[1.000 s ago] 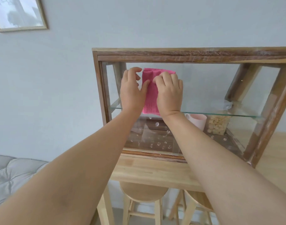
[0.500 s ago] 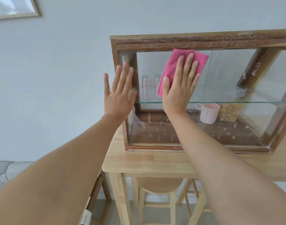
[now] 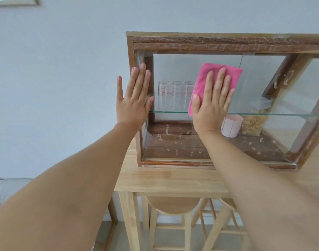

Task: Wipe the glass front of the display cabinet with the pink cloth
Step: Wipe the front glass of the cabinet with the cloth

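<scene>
A wooden display cabinet point(image 3: 218, 42) with a glass front point(image 3: 176, 66) stands on a light wooden table point(image 3: 164, 180). My right hand point(image 3: 212, 104) lies flat, fingers spread, pressing the pink cloth point(image 3: 202, 78) against the upper left part of the glass. My left hand point(image 3: 133, 100) rests open and flat against the cabinet's left frame post, fingers pointing up, holding nothing. Smudges dot the lower part of the glass point(image 3: 178, 142).
Inside the cabinet, clear measuring glasses point(image 3: 170, 95) stand on a glass shelf point(image 3: 282, 114); a pink cup point(image 3: 231, 125) and a jar of snacks point(image 3: 253, 124) sit below. Wooden stools point(image 3: 171, 207) stand under the table. A grey cushion point(image 3: 8, 189) lies at the lower left.
Both hands held the cloth together a second ago; my left hand moved off to the cabinet's left frame, and my right hand spread flat and slid the cloth down the glass.
</scene>
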